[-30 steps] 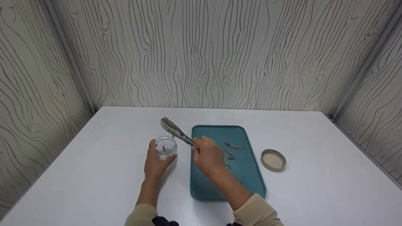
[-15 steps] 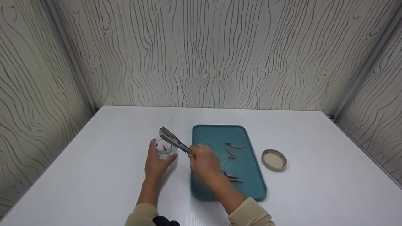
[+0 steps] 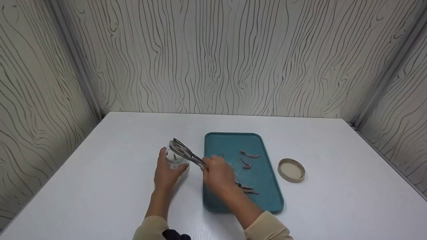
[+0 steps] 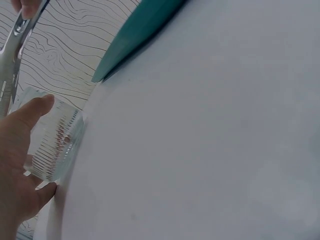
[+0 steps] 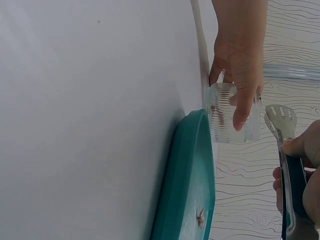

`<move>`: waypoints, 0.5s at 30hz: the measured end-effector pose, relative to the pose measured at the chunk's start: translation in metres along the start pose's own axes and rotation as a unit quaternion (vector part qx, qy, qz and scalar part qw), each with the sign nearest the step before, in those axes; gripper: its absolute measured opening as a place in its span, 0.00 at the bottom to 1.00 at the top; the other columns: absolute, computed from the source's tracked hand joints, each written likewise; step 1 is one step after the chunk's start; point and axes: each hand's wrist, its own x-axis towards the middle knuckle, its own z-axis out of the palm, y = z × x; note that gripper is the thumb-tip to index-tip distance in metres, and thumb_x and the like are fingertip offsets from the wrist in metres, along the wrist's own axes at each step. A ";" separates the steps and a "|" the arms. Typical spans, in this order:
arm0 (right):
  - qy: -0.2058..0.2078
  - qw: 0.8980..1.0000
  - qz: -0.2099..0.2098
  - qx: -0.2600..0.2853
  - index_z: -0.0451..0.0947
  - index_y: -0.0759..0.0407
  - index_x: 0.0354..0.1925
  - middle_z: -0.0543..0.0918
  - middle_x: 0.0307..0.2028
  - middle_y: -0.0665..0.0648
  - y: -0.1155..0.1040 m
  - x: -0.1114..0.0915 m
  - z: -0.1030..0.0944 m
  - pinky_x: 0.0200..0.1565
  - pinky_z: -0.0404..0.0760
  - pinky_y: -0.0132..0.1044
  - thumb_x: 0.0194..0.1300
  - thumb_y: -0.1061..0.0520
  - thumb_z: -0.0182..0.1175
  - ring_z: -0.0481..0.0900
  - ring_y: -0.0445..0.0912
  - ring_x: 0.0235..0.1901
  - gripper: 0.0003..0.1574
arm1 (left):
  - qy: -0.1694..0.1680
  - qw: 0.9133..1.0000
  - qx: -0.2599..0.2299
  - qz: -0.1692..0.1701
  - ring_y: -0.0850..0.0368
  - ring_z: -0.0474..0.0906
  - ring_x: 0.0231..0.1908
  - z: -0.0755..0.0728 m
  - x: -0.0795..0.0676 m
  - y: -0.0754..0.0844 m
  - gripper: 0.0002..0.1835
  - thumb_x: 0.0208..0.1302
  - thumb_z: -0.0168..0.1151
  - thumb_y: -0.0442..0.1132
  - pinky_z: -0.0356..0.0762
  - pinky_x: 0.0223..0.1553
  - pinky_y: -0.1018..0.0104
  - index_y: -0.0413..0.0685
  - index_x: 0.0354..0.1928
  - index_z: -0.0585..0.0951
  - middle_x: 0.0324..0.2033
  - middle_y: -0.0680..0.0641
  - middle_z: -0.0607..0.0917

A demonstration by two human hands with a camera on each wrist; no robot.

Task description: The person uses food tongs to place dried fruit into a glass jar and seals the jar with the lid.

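My left hand [image 3: 165, 175] grips a clear ribbed glass jar [image 3: 176, 163] that stands on the white table left of the tray, thumb and fingers on opposite sides. Small brown pieces [image 5: 218, 112] show through its wall in the right wrist view. In my right hand [image 3: 218, 175] is a pair of metal tongs [image 5: 284, 142], its slotted head over the jar's mouth. The tongs' two tips are apart, and nothing shows between them. Several thin brownish strips [image 3: 251, 155] lie on the teal tray [image 3: 230, 140], partly hidden under my right forearm.
A round beige lid [image 3: 291, 170] lies to the right of the tray. The white table [image 3: 337, 156] meets patterned panels [image 3: 213, 60] at the back and sides.
The tongs have come down from above and behind the jar to its mouth, and their tips have spread. My left hand and the jar have stayed in place.
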 end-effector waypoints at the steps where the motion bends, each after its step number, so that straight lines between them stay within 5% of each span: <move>1: 0.000 1.000 -0.001 0.000 0.78 0.55 0.29 0.68 0.19 0.48 0.000 0.000 0.000 0.19 0.68 0.35 0.51 0.58 0.60 0.69 0.43 0.22 0.04 | 0.000 1.000 0.000 -0.001 0.45 0.57 0.57 0.000 0.000 0.000 0.49 0.38 0.69 0.48 0.58 0.53 0.51 0.47 0.62 0.53 0.58 0.41 0.62; 15: -0.020 1.000 0.019 0.008 0.79 0.56 0.35 0.68 0.21 0.48 -0.002 0.000 -0.008 0.21 0.69 0.35 0.53 0.56 0.59 0.68 0.42 0.23 0.09 | -0.009 1.000 -0.006 -0.008 0.45 0.56 0.58 -0.002 -0.002 0.003 0.49 0.39 0.68 0.48 0.57 0.53 0.50 0.46 0.63 0.51 0.59 0.40 0.61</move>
